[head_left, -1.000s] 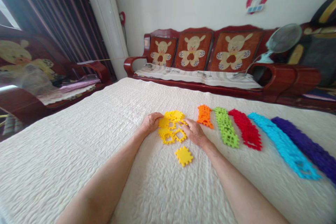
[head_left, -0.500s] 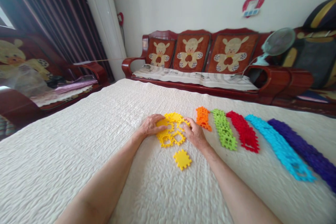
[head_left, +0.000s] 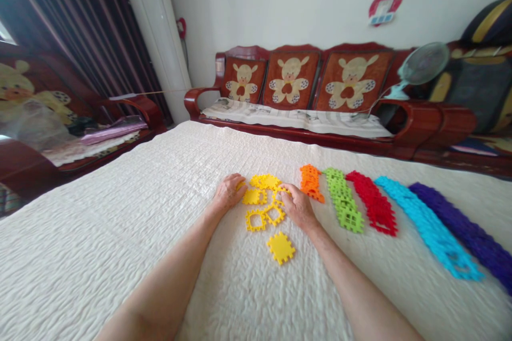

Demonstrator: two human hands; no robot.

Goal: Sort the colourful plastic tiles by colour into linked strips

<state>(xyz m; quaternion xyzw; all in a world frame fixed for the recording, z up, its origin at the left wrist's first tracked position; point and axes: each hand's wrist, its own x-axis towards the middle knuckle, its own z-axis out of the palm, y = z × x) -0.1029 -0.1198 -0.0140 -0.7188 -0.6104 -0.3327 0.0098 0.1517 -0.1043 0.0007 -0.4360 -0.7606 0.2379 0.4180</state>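
Our left hand (head_left: 229,192) and right hand (head_left: 297,206) sit apart, grip unclear to us, flanking yellow pieces (head_left: 251,197) on the quilted cover (head_left: 160,186); a wide rightward sweep could knock the orange strip (head_left: 311,184) askew.

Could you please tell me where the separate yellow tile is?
In the head view, the yellow tile lies right of centre on the quilted cover, nearer the camera than the other yellow pieces and the right hand.
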